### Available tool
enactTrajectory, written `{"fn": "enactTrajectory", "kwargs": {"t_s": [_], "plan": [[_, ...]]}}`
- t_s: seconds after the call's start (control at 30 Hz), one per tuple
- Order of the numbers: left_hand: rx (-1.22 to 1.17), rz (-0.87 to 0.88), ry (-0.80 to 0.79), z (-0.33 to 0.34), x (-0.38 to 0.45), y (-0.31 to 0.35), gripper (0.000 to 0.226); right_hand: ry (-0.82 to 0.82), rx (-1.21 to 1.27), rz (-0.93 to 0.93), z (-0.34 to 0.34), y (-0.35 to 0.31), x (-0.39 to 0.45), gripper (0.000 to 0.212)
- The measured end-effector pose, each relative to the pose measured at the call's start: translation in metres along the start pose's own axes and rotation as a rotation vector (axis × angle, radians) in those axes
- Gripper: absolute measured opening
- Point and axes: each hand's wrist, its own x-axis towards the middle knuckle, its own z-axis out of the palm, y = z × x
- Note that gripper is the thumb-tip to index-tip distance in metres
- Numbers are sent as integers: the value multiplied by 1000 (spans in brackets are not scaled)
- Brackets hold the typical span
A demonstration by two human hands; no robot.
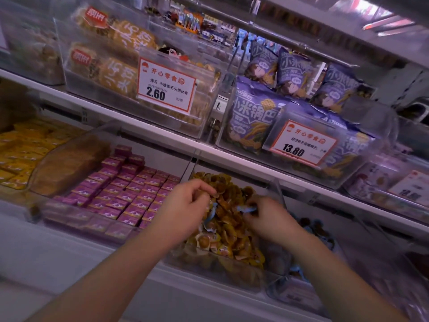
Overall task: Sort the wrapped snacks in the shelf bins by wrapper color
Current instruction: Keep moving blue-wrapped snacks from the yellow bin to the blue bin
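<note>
I see my two hands over a clear bin [216, 263] full of yellow snacks [228, 231] on the low shelf. My left hand [185, 205] has its fingers curled down into the pile, but I cannot tell if it holds anything. My right hand [267, 219] pinches a blue snack [247, 209] just above the yellow ones. More blue snacks [294, 273] lie in the next bin to the right. To the left sit purple snacks [125, 194] in rows. Higher up, on the next shelf [162, 133], stand purple bags [253, 117] behind a price tag [301, 145].
</note>
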Motion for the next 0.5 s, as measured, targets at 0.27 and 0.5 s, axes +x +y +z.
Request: {"fn": "enactTrajectory", "kwargs": {"t_s": [0.27, 0.5], "plan": [[-490, -274, 83, -2, -16, 19, 30, 348, 487, -364, 12, -72, -41, 39], [-611, -366, 145, -6, -6, 23, 15, 125, 919, -195, 22, -55, -25, 54]]}}
